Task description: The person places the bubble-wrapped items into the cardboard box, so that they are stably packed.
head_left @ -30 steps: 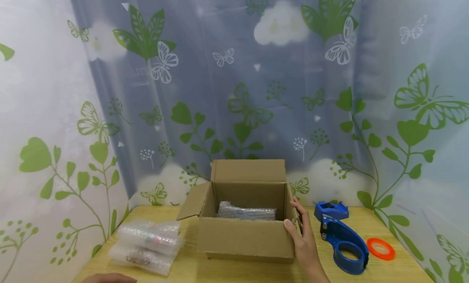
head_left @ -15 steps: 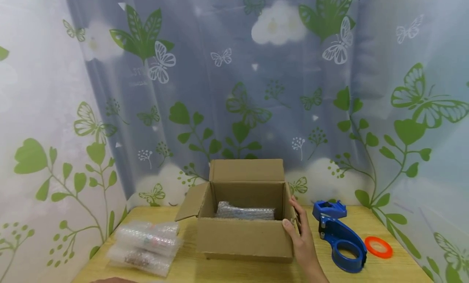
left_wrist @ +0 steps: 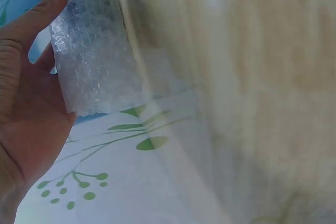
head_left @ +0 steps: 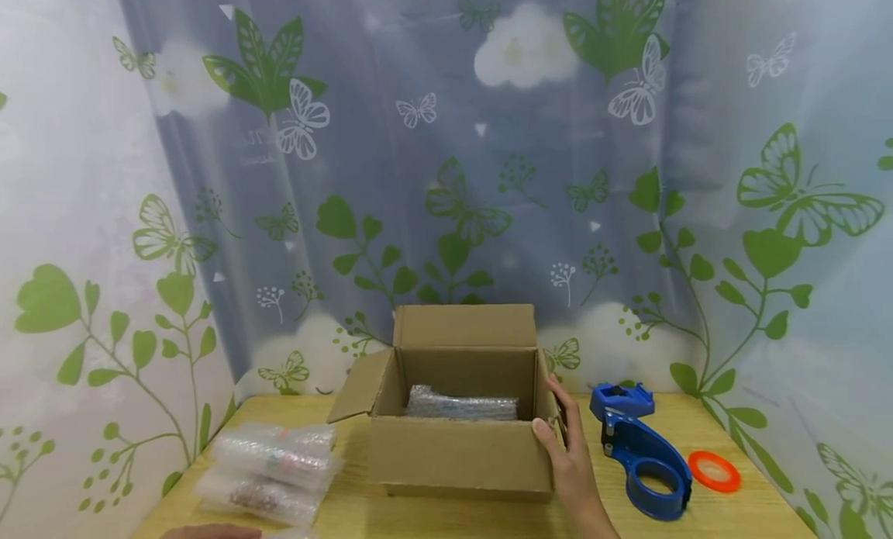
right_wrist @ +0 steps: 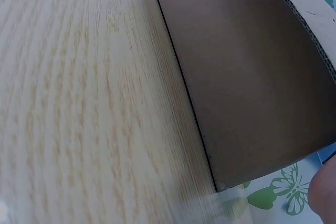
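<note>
An open cardboard box (head_left: 460, 455) stands on the table, its back and left flaps folded out. My right hand (head_left: 576, 473) grips its right side, thumb over the front corner and fingers along the side wall. Inside lies a bubble-wrapped package (head_left: 460, 407). In the left wrist view my left hand (left_wrist: 34, 87) holds another bubble-wrapped package (left_wrist: 97, 51) between thumb and fingers; what the wrap covers is blurred. Only a sliver of that hand shows at the bottom left of the head view. In the right wrist view, my right thumb (right_wrist: 324, 192) is beside the box's front panel.
Several bubble-wrapped rolls (head_left: 268, 469) are piled on the table (head_left: 349, 516) left of the box. To its right lie a blue tape dispenser (head_left: 649, 465), a smaller blue holder (head_left: 622, 400) and an orange tape roll (head_left: 715, 471). A patterned curtain (head_left: 446, 174) hangs behind.
The head view has swung slightly right, so everything sits a little further left in it. My right hand keeps its grip on the box; the left hand stays low at the bottom edge.
</note>
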`<state>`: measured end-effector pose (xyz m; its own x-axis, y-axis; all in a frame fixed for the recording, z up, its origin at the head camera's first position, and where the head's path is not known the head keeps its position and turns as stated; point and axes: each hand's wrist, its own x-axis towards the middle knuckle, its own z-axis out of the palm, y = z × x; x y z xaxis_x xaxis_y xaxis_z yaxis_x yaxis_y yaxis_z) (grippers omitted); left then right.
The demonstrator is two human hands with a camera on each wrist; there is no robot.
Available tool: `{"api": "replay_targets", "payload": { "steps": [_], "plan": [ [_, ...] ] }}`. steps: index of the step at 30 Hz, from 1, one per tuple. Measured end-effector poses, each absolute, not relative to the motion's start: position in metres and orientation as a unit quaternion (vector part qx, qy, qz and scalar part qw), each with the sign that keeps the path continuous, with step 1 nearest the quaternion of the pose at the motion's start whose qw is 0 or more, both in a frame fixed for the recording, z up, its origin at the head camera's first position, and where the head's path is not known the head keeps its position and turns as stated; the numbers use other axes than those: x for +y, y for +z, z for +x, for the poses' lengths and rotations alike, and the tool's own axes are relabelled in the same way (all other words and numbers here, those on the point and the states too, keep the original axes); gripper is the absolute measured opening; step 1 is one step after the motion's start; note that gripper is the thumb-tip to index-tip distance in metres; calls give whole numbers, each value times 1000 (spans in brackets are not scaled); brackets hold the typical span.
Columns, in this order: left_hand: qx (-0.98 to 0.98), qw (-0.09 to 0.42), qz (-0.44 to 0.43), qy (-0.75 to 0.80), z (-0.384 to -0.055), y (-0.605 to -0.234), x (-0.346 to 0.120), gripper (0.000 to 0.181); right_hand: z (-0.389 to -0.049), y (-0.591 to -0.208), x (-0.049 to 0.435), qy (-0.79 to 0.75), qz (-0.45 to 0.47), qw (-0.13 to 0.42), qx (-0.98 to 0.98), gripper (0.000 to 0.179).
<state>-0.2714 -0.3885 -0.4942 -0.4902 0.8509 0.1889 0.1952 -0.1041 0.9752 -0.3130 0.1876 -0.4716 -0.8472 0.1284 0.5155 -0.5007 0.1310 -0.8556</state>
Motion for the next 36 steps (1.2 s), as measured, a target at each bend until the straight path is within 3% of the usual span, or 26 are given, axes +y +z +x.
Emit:
{"api": "replay_targets", "payload": {
  "steps": [7,10,12,19,27,32,36],
  "plan": [
    [814,72,424,389,-270,-475,-388,48,-314,-472,187,649,129,239,-711,54],
    [833,24,433,343,-267,-462,-383,48,-314,-472,187,651,130,237,-709,54],
    [842,6,425,333,-263,-452,-378,48,-314,-472,186,651,131,237,-709,54],
    [816,104,358,442,-252,-409,-357,49,-314,-471,186,649,123,235,-713,54],
    [896,-121,330,272,-249,-373,-328,53,-313,-471,186,648,122,235,-714,53],
    [893,-191,320,252,-258,-357,-312,55,-314,-471,186,647,124,235,-714,54],
    [892,-216,307,250,-264,-349,-298,55,-314,-471,186,648,124,236,-713,53]
  ]
}}
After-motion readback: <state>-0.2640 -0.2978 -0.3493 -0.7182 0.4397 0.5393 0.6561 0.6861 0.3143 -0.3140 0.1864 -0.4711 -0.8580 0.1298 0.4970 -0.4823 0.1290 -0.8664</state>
